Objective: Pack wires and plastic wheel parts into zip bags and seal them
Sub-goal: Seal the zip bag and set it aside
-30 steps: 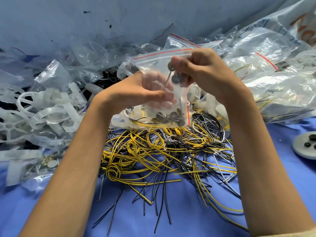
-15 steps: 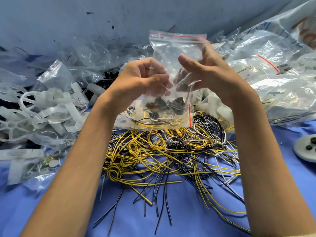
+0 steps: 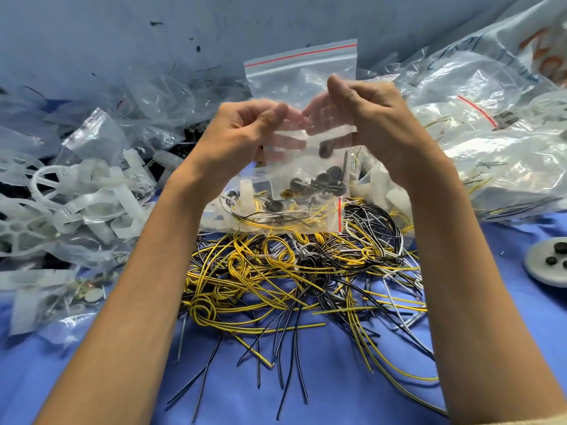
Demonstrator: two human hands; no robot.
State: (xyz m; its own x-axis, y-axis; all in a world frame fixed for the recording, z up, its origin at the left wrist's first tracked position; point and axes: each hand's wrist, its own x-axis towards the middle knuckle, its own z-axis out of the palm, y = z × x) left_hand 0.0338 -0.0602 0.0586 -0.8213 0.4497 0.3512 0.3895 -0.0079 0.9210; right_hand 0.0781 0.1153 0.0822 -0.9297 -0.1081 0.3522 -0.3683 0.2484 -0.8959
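A clear zip bag point(image 3: 302, 72) with a red line near its top stands upright in the air, held between both hands. My left hand point(image 3: 242, 130) pinches its left side at mid-height. My right hand point(image 3: 365, 111) grips its right side, fingers showing through the plastic. Dark round parts and screws point(image 3: 316, 180) lie at the bag's bottom. Below it sits another zip bag point(image 3: 276, 214) with wires inside. A tangle of yellow and black wires point(image 3: 294, 271) spreads on the blue cloth. White plastic wheel parts point(image 3: 76, 197) are heaped at the left.
Heaps of clear plastic bags point(image 3: 478, 124) fill the back and right. A grey disc with dark round pieces point(image 3: 549, 265) lies at the right edge. A small bag of metal bits point(image 3: 76, 299) sits at the left. Blue cloth point(image 3: 322, 378) shows between my forearms.
The bag has been turned upright and raised, its red-lined top now above my hands. My right hand has let go of the screw parts; they now lie at the bag's bottom.
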